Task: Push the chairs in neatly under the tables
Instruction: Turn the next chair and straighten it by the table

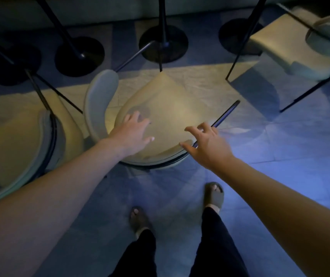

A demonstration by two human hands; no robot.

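Observation:
A beige cushioned chair (168, 108) lies tipped in front of me, its underside facing up and its thin black legs sticking out. Its curved grey backrest (100, 96) is on the left. My left hand (134, 132) rests flat on the beige surface with the fingers spread. My right hand (206, 144) hovers over the chair's right edge, fingers spread, touching one black leg (227, 111) without closing round it. Round black table bases (163, 43) stand just behind the chair.
A second tipped chair (20, 140) lies close on the left and a third (292, 48) at the back right. More pedestal bases (80, 54) line the back. My feet in sandals (213, 194) stand on the tiled floor behind the chair.

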